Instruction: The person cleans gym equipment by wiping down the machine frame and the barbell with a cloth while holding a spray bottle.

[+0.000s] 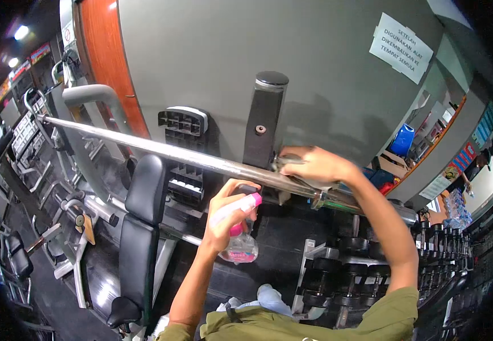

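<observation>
My left hand [223,219] is wrapped round the neck of a clear spray bottle [239,250] with a pink and white trigger head, held just below a long chrome barbell [201,159]. On the bar's right part, close to its collar [317,199], my right hand [317,163] presses down with bent fingers. A crumpled greyish cloth [289,162] shows under those fingers, against the metal. The bar slants from upper left to lower right, passing in front of a black upright post [264,122].
A black padded bench [141,221] stands to the left below the bar. Racks of dumbbells [351,270] fill the lower right. Behind are a grey wall [201,51] with a paper sign [402,48] and a black step platform [184,153].
</observation>
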Demonstrator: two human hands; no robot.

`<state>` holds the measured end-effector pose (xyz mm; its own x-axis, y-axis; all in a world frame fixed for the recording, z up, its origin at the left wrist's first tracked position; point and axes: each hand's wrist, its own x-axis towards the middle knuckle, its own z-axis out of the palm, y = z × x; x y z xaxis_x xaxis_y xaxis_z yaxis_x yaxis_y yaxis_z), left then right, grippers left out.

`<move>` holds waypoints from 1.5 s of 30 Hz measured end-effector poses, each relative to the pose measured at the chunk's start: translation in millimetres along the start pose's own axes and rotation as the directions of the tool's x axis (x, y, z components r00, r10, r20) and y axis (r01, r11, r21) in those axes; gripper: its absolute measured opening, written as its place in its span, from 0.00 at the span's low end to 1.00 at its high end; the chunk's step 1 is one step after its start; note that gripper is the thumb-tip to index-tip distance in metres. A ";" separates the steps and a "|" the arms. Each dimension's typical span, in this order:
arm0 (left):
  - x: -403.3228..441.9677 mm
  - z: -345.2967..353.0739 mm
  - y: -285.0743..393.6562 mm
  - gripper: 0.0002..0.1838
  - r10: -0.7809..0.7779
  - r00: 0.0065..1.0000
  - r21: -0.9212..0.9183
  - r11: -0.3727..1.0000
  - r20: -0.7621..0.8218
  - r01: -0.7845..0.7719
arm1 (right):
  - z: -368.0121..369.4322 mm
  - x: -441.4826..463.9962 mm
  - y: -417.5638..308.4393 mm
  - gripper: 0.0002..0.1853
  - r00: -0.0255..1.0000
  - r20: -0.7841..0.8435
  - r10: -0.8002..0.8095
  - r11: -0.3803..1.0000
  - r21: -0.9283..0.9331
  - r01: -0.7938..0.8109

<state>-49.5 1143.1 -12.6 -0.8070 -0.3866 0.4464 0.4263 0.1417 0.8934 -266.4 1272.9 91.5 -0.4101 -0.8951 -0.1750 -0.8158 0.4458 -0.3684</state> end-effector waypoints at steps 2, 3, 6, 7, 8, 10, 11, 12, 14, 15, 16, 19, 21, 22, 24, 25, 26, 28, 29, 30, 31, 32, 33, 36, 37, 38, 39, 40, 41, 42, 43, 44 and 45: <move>1.1 -1.7 -1.9 0.24 0.024 1.000 0.015 1.000 -0.001 -0.024 | 2.1 7.3 30.2 0.29 0.981 -0.021 -0.195 0.981 -0.008 0.195; 2.3 -2.1 -3.2 0.24 0.051 0.999 0.025 0.998 0.002 -0.051 | -3.7 6.2 30.5 0.29 0.980 -0.017 -0.200 0.980 -0.008 0.200; 1.1 -0.4 -8.9 0.24 0.047 0.999 0.034 0.998 -0.020 -0.046 | -28.0 -8.0 16.9 0.25 0.972 0.059 -0.226 0.970 -0.074 0.230; 0.4 1.2 -4.1 0.25 0.029 0.999 0.042 0.999 -0.028 -0.027 | -32.5 -14.3 12.7 0.22 0.966 0.015 -0.256 0.966 -0.041 0.257; 0.8 0.8 -5.8 0.25 0.024 0.999 0.044 0.999 -0.033 -0.022 | -36.5 -21.6 8.6 0.20 0.959 -0.029 -0.283 0.959 -0.010 0.283; 0.6 -0.2 -12.3 0.27 0.112 0.993 0.101 0.989 -0.025 -0.109 | -31.9 -32.4 -9.8 0.17 0.966 -0.046 -0.255 0.964 0.066 0.257; 0.5 0.3 -16.5 0.28 0.129 0.991 0.124 0.985 -0.037 -0.124 | -23.0 -36.8 -19.2 0.18 0.924 -0.179 -0.338 0.940 -0.011 0.342; -0.4 1.1 -15.6 0.28 0.126 0.991 0.125 0.985 -0.036 -0.121 | -13.9 -40.5 -25.8 0.19 0.855 -0.304 -0.419 0.907 -0.096 0.410; -2.5 3.4 -8.8 0.28 0.042 0.997 0.126 0.992 -0.070 -0.033 | 12.4 -34.2 -22.3 0.22 0.717 -0.278 -0.639 0.769 -0.214 0.602; -1.8 8.4 -5.0 0.31 0.017 0.993 0.131 0.991 -0.116 -0.001 | 15.6 -37.3 -25.6 0.23 0.719 -0.254 -0.647 0.759 -0.302 0.577; -1.4 8.0 -8.5 0.31 0.017 0.994 0.137 0.991 -0.111 -0.001 | 11.4 -42.5 -24.1 0.23 0.717 -0.261 -0.646 0.760 -0.300 0.576; -2.3 6.7 -17.0 0.30 0.137 0.985 0.120 0.985 -0.102 -0.125 | -10.5 -62.5 -6.4 0.22 0.756 -0.145 -0.638 0.741 -0.379 0.553; -3.6 11.1 -10.6 0.30 0.067 0.987 0.119 0.992 -0.147 -0.049 | -30.7 -76.6 10.2 0.21 0.804 -0.144 -0.577 0.806 -0.259 0.532; -4.0 12.5 -10.7 0.30 0.068 0.987 0.113 0.992 -0.148 -0.052 | -39.0 -81.2 22.3 0.21 0.814 -0.172 -0.555 0.831 -0.159 0.533; -6.8 12.7 -11.0 0.29 0.060 0.984 0.162 0.986 -0.166 -0.032 | -58.5 -95.1 39.3 0.22 0.847 -0.206 -0.491 0.869 -0.181 0.460; -11.5 9.8 -9.3 0.28 0.009 0.989 0.162 0.987 -0.149 0.016 | -67.6 -101.9 51.0 0.21 0.866 -0.250 -0.433 0.898 -0.205 0.390; -14.8 12.9 -6.6 0.28 0.011 0.989 0.155 0.988 -0.150 0.013 | -72.7 -105.9 59.7 0.20 0.844 -0.313 -0.435 0.899 -0.198 0.390; -22.9 22.3 2.4 0.26 0.181 0.941 0.429 0.902 -0.286 -0.044 | -77.1 -115.0 70.7 0.18 0.845 -0.402 -0.353 0.935 -0.110 0.338; -27.9 28.3 7.9 0.26 0.251 0.910 0.500 0.864 -0.329 -0.058 | -77.5 -118.2 71.7 0.18 0.848 -0.397 -0.351 0.936 -0.112 0.334; -29.6 29.3 12.7 0.24 0.404 0.877 0.608 0.774 -0.260 -0.176 | -77.4 -121.3 71.6 0.18 0.861 -0.381 -0.338 0.939 -0.074 0.336; -32.2 37.4 22.9 0.22 0.389 0.880 0.580 0.796 -0.274 -0.171 | -76.3 -123.1 71.7 0.17 0.872 -0.364 -0.327 0.941 -0.035 0.338; -34.1 45.9 30.3 0.20 0.375 0.881 0.555 0.815 -0.288 -0.165 | -74.6 -122.5 72.0 0.17 0.874 -0.358 -0.329 0.940 -0.032 0.341; -31.7 50.6 30.4 0.18 0.351 0.909 0.536 0.824 -0.226 -0.185 | -72.7 -119.9 71.4 0.18 0.873 -0.296 -0.388 0.920 -0.071 0.385; -21.3 70.4 35.9 0.15 0.183 0.980 0.563 0.819 -0.078 -0.108 | -74.5 -110.6 67.5 0.22 0.865 -0.165 -0.474 0.880 -0.107 0.462; -17.1 81.3 37.2 0.15 0.158 0.985 0.564 0.821 -0.076 -0.088 | -77.5 -106.5 67.9 0.22 0.849 -0.118 -0.515 0.855 -0.135 0.500; -13.2 93.2 38.1 0.15 0.130 0.989 0.567 0.821 -0.071 -0.067 | -79.8 -103.0 69.8 0.23 0.830 -0.073 -0.553 0.828 -0.158 0.538; -10.5 102.7 34.6 0.16 0.125 0.990 0.551 0.832 -0.068 -0.067 | -80.5 -98.7 73.7 0.23 0.808 -0.079 -0.584 0.806 -0.172 0.566; -7.5 110.3 33.9 0.16 0.111 0.992 0.568 0.821 -0.066 -0.054 | -82.3 -96.2 76.1 0.23 0.795 -0.080 -0.601 0.794 -0.167 0.584; -4.7 117.6 34.6 0.16 0.084 0.994 0.566 0.824 -0.075 -0.027 | -84.4 -94.3 78.0 0.22 0.786 -0.080 -0.613 0.786 -0.169 0.595; -2.1 123.9 35.5 0.17 0.057 0.995 0.563 0.826 -0.084 0.000 | -86.3 -92.1 80.2 0.22 0.777 -0.079 -0.624 0.777 -0.172 0.606; 0.0 129.4 37.0 0.17 0.057 0.994 0.577 0.816 -0.098 0.010 | -87.3 -89.5 83.0 0.22 0.764 -0.079 -0.640 0.764 -0.165 0.623; 1.6 135.3 38.6 0.18 0.010 0.992 0.531 0.845 -0.123 0.057 | -87.9 -87.0 86.0 0.22 0.754 -0.061 -0.654 0.753 -0.152 0.640; 2.2 140.1 39.4 0.18 -0.037 0.989 0.483 0.870 -0.146 0.104 | -87.2 -83.9 88.6 0.22 0.743 -0.043 -0.668 0.741 -0.137 0.658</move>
<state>-91.7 1275.5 30.7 -0.7539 -0.5208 0.4005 0.0894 0.5226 0.8479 -339.9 1388.2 153.2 0.2224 -0.9625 0.1551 -0.9299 -0.2572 -0.2631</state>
